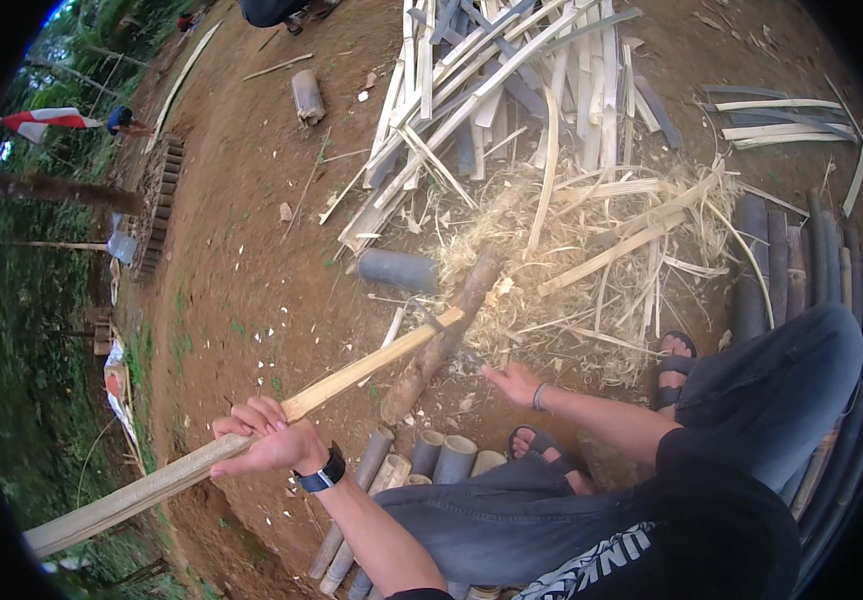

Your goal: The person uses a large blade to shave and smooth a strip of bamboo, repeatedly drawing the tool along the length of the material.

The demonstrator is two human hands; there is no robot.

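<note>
We find the left hand point(286, 447) with its fingers point(263, 410) clenched around a long split bamboo strip point(376, 365), whose far end lies across a log point(413, 385) on the ground point(241, 250). In our judgement, the log serves as a rest, keeping that end raised, while the left grasp partway along governs the strip's angle. We observe the right hand point(518, 385) with fingers wrapped around what appears to be a knife point(467, 356), near the strip's far end; its handle is mostly covered. We consider the hands spaced well apart to keep the left clear of the edge. Shavings point(526, 320) lie beside the log.
</note>
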